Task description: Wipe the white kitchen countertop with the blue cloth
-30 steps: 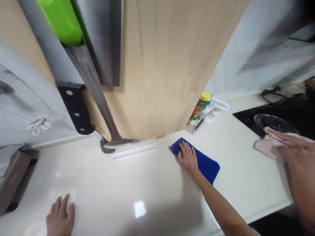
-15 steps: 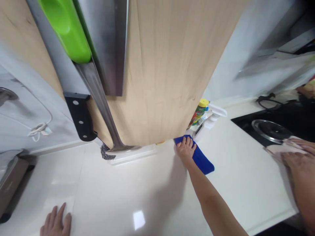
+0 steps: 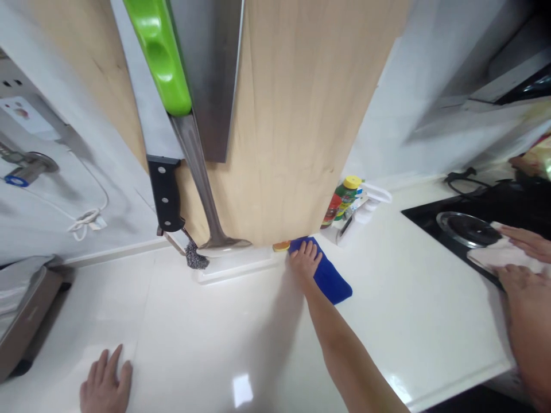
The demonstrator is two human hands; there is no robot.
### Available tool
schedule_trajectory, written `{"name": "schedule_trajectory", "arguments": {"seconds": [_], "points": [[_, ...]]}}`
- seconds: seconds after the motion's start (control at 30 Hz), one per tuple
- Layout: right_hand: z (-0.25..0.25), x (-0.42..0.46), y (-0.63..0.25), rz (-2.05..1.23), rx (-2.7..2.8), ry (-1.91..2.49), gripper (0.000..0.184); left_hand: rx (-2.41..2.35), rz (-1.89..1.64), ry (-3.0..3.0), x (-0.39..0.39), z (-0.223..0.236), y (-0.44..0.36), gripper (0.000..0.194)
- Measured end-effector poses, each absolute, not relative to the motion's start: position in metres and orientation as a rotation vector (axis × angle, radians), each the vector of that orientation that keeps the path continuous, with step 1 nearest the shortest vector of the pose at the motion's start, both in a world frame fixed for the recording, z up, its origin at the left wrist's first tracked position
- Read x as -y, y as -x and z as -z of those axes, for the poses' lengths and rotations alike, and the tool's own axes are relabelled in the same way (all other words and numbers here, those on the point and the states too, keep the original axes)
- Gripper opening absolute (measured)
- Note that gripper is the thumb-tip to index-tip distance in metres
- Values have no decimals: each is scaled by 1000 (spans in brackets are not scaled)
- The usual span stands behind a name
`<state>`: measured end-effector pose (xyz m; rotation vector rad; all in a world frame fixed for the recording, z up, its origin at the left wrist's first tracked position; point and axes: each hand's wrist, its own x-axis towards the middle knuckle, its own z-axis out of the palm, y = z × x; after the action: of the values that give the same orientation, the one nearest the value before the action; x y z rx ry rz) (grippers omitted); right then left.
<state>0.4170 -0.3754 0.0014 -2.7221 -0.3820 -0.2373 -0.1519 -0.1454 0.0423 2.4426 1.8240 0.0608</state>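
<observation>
The white counter [image 3: 185, 332] ran beneath me, its back edge along a wooden panel [image 3: 297, 126]. My right hand [image 3: 305, 261] pressed flat, fingers apart, unclamped, on the blue microfiber cloth [image 3: 333, 281] at that edge; my left hand [image 3: 105, 381] lay open, well apart. A co-worker's hand [image 3: 519, 281] held a pink cloth [image 3: 503, 255] by the black hob [image 3: 430, 229].

Wood panel [image 3: 293, 126] blocks hand [image 3: 305, 259], bottles [image 3: 344, 198] rt, prob.
</observation>
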Motion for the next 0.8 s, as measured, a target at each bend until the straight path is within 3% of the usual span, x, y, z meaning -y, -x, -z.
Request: {"name": "schedule_trajectory", "arguments": {"seconds": [0.3, 0.43, 0.67, 0.8], "points": [[6, 419, -342, 290, 483, 2707, 60, -1809, -78, -2423, 146, -44, 154, 78], [4, 461, -315, 235, 791, 2703, 60, -1808, -81, -2437, 148, -45, 151, 76], [-21, 512, -348, 179, 1625, 2406, 59, -1800, -126, -2447, 149, -41, 154, 71], [-9, 502, -361, 221, 1647, 2435, 62, -1807, -120, -2423, 149, -42, 154, 71]]}}
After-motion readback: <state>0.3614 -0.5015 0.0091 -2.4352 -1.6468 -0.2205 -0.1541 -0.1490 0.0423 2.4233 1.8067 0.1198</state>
